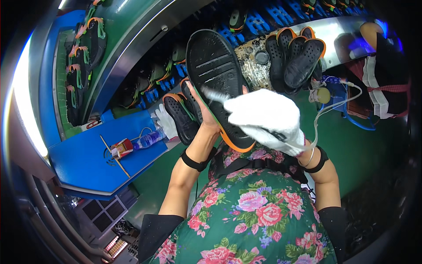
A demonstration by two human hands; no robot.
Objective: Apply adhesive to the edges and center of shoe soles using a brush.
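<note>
A large black shoe sole [214,59] with orange edging at its near end is tilted up in front of me. My bare left hand [205,108] grips it along its left side, fingers wrapped around the edge. Over its right side is my right hand [266,119] in a white knitted glove, closed on a thin brush-like tool [213,94]. The tool is blurred, and its tip lies over the sole's surface. The glove hides part of the sole's lower right. Just left of my left hand, black perforated shoes [179,116] with orange rims stand on the bench edge.
Several black perforated shoes [303,64] lie at the right beside a round container [262,56]. The blue table [79,165] at left bears a plastic bottle [150,139], a small red box [121,148] and a white glove [165,123]. A hose [317,119] hangs at right, near another person.
</note>
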